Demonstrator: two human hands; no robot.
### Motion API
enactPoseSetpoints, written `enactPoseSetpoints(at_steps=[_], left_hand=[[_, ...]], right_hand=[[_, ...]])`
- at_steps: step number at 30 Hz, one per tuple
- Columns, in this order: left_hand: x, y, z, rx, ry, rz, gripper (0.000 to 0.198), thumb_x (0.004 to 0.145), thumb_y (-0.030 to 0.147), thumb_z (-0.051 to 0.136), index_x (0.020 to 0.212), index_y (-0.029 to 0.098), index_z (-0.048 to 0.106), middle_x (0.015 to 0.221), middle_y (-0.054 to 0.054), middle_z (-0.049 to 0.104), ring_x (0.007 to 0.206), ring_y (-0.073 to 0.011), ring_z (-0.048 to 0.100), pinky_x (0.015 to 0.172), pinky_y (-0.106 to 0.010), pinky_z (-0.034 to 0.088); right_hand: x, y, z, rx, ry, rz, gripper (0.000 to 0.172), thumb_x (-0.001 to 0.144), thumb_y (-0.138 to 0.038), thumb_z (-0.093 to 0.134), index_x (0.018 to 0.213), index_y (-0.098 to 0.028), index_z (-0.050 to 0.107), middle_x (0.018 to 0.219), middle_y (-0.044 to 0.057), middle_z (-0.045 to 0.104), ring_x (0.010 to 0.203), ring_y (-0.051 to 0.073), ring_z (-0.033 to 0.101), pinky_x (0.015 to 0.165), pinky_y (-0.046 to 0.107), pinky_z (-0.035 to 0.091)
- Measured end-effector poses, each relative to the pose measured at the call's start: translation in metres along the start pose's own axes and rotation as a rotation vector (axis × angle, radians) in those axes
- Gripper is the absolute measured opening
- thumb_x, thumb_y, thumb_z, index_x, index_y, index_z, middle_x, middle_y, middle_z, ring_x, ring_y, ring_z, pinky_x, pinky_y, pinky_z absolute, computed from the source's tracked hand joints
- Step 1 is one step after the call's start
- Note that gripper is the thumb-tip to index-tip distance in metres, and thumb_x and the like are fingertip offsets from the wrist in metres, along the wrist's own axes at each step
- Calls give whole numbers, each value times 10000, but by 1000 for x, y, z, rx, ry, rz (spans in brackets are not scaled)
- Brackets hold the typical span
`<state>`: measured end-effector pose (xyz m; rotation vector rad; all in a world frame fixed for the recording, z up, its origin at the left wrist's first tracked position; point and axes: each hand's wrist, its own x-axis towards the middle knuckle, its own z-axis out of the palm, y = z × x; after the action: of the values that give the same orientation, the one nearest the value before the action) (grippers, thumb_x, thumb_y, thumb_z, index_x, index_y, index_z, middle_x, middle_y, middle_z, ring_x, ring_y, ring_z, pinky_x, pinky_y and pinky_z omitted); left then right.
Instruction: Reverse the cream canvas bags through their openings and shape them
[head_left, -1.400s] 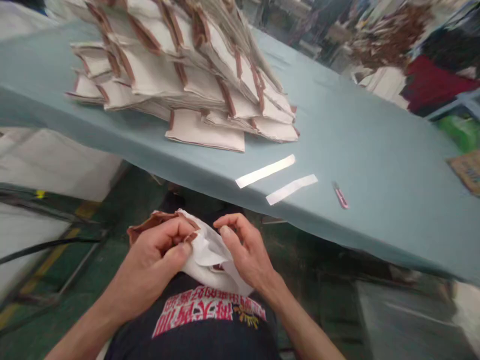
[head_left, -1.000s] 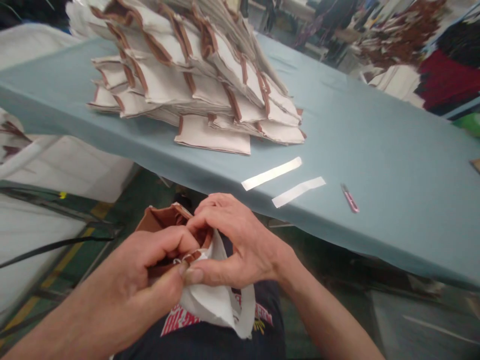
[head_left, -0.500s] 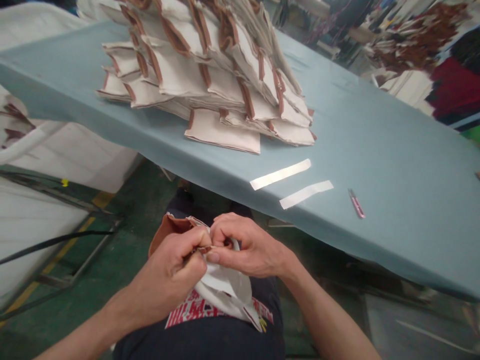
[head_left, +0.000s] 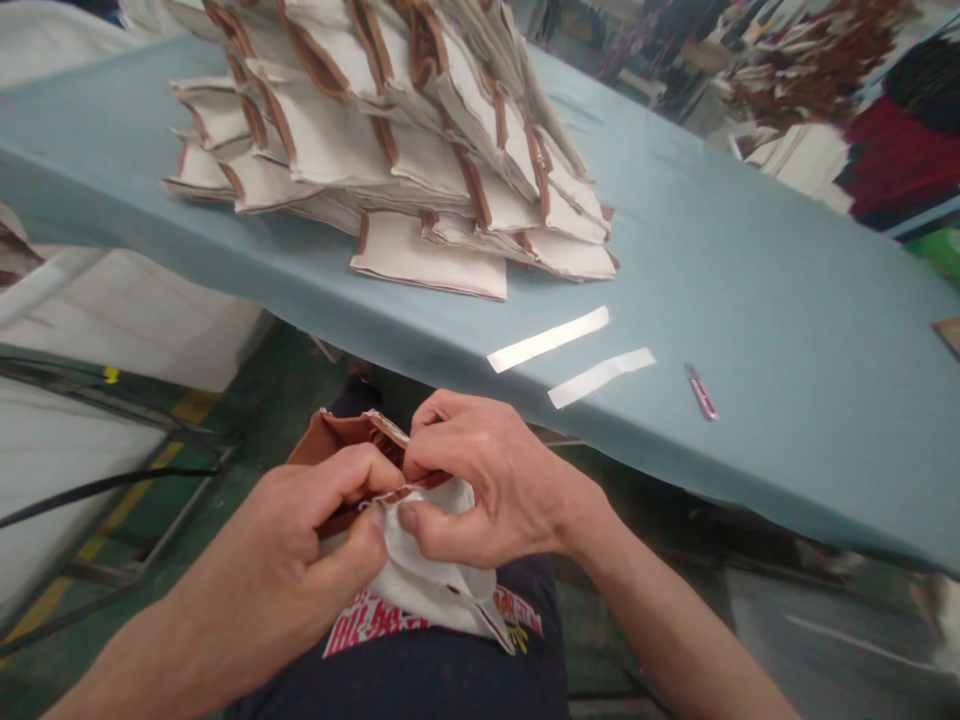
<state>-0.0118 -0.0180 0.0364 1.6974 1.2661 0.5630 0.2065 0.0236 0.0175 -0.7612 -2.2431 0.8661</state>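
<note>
Over my lap is a white fabric piece with brown lining (head_left: 442,580), perhaps a sewn pouch or bag panel. My left hand (head_left: 322,540) pinches its brown-and-white seam edge between thumb and forefinger. Just right of that, my right hand (head_left: 480,480) grips the same edge, thumb below and curled fingers above. The two hands nearly touch. Part of the brown lining stands up behind my left hand, and the rest of the fabric drapes down below my fingers. My fingers hide what lies right at the pinch points.
On the blue-covered table (head_left: 787,380), a large stack of white pieces with brown edging (head_left: 427,240) leans at the back. Nearer lie two white strips (head_left: 551,340) and small pink thread snips (head_left: 701,392). White-covered bins and a metal frame stand at left.
My right hand has turned and lifted slightly, its fingers opening a little around the seam. My left hand has shifted a bit left along the edge. The camera view has moved slightly.
</note>
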Motion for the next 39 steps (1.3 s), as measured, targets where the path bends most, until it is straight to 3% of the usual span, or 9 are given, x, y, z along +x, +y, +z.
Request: enactPoseSetpoints(at_steps=[4, 11, 18, 23, 27, 31, 34, 37, 39], left_hand=[[-2, -2, -1, 131, 33, 149, 239, 957, 218, 513, 838, 280, 711, 607, 104, 685, 479, -109, 597, 498, -240, 403], [-7, -13, 0, 324, 183, 187, 183, 1011, 234, 509, 1011, 319, 671, 754, 98, 765, 569, -138, 711, 582, -251, 479], [3, -26, -1, 440, 208, 431, 263, 974, 112, 505, 1090, 322, 614, 774, 88, 793, 612, -168, 800, 611, -253, 565], [-1, -34, 2, 418, 203, 505, 348, 1019, 57, 482, 1227, 318, 582, 990, 18, 860, 874, -194, 879, 826, -272, 680], [-7, -47, 2, 428, 130, 590, 421, 1014, 41, 519, 1329, 306, 607, 1155, -36, 885, 1015, -222, 888, 937, -310, 708], [-15, -58, 6, 383, 157, 563, 450, 1040, 53, 506, 1364, 335, 641, 1162, -34, 886, 1004, -232, 881, 934, -356, 708], [-20, -63, 9, 389, 151, 555, 439, 1051, 73, 513, 1362, 346, 661, 1136, -27, 888, 959, -229, 878, 892, -354, 695], [-20, -66, 10, 407, 193, 593, 429, 1050, 85, 506, 1337, 347, 687, 1082, -28, 887, 898, -235, 871, 838, -349, 680], [-16, -68, 9, 405, 228, 633, 431, 1047, 78, 504, 1332, 339, 694, 1061, -21, 885, 874, -217, 868, 822, -317, 672]], right_hand=[[1, 1, -3, 37, -29, -12, 228, 895, -241, 624, 715, -264, 488, 691, -23, 603, 866, 203, 688, 947, 346, 546], [-2, -2, -3, 101, -86, 199, 139, 1008, -283, 680, 884, -232, 716, 828, -2, 703, 860, 188, 654, 759, 304, 452], [-1, 0, 10, 185, 2, 292, 136, 933, -242, 664, 799, -218, 668, 759, -30, 628, 777, 153, 578, 721, 288, 388], [2, 0, 10, 373, -38, 345, 145, 890, -210, 672, 754, -206, 622, 727, -58, 573, 717, 116, 514, 711, 264, 388], [-2, 2, 11, 631, -168, 550, 144, 917, -273, 717, 817, -201, 642, 735, -67, 535, 675, 105, 461, 612, 229, 364], [-5, 4, 11, 930, -264, 666, 188, 875, -312, 808, 908, -181, 678, 809, -42, 627, 716, 111, 518, 638, 222, 430], [-4, 3, 7, 1004, -310, 673, 137, 865, -272, 781, 915, -181, 691, 812, -46, 631, 718, 114, 522, 675, 241, 445], [-1, 2, 10, 978, -263, 653, 36, 865, -213, 727, 850, -199, 697, 765, -58, 594, 711, 130, 488, 680, 264, 425], [1, 2, 16, 950, -190, 664, 84, 862, -200, 696, 782, -212, 673, 722, -60, 554, 706, 141, 467, 679, 273, 415]])
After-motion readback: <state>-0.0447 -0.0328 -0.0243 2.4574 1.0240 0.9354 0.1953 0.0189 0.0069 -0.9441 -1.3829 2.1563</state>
